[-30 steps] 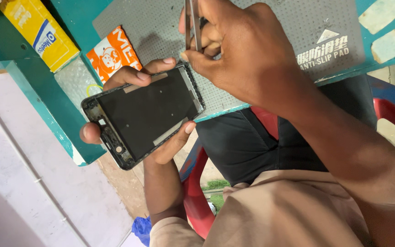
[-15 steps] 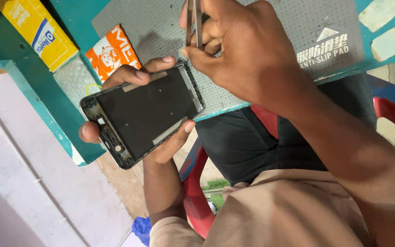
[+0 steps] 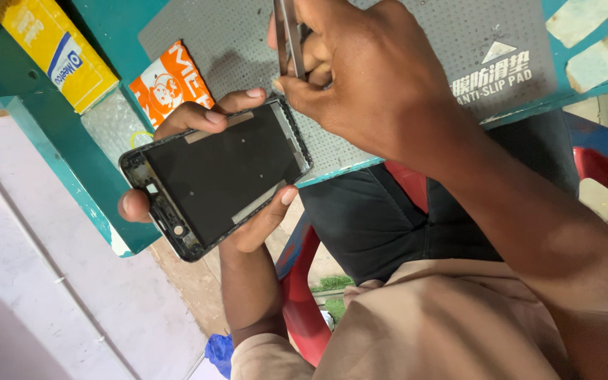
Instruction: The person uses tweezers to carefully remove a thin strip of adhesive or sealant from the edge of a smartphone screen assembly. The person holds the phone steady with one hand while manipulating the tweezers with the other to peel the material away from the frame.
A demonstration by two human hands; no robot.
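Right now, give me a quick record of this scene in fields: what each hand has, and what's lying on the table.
left hand: cradles a black phone frame from beneath, fingers curled over its edges
right hand: grips slim metal tweezers just above the frame's corner
work surface: grey anti-slip mat on a teal table
on the table: yellow box, orange packet, clear bubble-textured pouch
seat: red plastic chair
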